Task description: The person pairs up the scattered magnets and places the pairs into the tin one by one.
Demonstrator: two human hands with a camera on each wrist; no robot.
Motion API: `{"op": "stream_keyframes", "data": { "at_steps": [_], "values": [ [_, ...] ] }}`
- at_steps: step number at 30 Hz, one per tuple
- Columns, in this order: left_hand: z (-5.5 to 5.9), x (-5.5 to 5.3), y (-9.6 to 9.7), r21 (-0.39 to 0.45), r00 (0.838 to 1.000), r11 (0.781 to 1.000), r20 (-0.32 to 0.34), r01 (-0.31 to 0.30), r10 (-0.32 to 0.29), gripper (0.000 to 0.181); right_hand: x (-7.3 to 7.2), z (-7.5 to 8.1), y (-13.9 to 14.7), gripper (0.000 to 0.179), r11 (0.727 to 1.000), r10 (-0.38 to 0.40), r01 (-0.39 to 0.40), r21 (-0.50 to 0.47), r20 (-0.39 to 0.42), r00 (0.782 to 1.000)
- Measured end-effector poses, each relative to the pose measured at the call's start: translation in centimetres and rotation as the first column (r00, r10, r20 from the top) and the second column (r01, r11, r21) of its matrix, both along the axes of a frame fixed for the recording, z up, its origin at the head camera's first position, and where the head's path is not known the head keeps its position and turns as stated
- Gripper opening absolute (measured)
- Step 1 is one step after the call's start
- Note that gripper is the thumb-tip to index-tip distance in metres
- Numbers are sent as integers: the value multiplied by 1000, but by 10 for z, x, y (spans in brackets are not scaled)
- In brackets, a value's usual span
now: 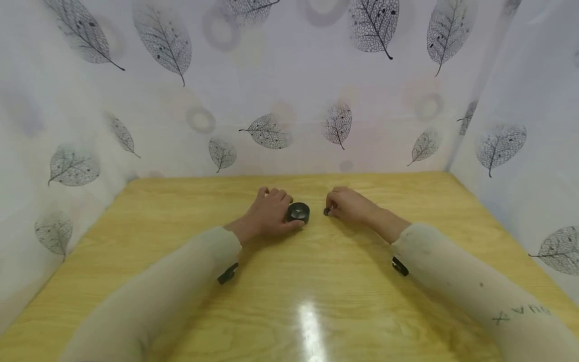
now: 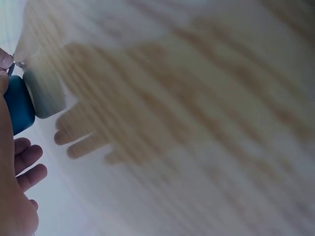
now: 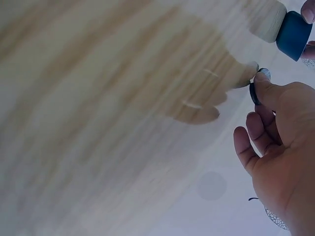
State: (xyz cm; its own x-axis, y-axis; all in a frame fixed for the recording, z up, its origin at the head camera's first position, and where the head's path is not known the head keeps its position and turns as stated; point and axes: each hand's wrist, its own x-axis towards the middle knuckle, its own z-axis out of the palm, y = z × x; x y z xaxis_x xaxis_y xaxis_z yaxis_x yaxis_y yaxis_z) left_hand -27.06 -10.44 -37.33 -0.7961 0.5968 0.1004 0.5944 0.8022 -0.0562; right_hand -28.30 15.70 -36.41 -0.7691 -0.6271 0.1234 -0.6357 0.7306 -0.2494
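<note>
My left hand (image 1: 270, 213) grips a small round dark container (image 1: 306, 216) on the table, thumb at its near side and fingers behind it. The container has a shiny top; in the right wrist view this container (image 3: 294, 37) looks dark teal with sides that taper. To its right, my right hand (image 1: 350, 205) pinches a small dark disc (image 1: 326, 211) between thumb and fingertips, just above or touching the table; I cannot tell which. The right wrist view shows the disc (image 3: 254, 93) on edge, with a shiny piece by the thumb tip. Its other fingers are loosely bent.
The glossy wooden table (image 1: 271, 311) mirrors both hands and a strip of light. Behind and beside it hangs a pale curtain (image 1: 289, 80) printed with grey leaves. Dark straps (image 1: 400, 266) sit under both sleeve cuffs.
</note>
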Motion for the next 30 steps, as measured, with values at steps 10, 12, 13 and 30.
{"op": "stream_keyframes", "data": {
  "at_steps": [10,12,13,30],
  "values": [
    [4,-2,-1,14,999,999,-19,34,-34,73,-2,4,-1,6,998,51,-52,-21,-50,997],
    [2,-1,0,9,999,999,-15,42,-42,73,-2,2,-2,6,997,72,-73,-20,-52,996],
    [1,0,0,8,999,999,-15,43,-43,72,-2,1,-2,6,996,81,-82,-19,-56,995],
    [-1,0,2,-30,999,999,-42,22,-24,74,3,2,-15,7,986,102,-133,-103,-262,960]
  ]
}}
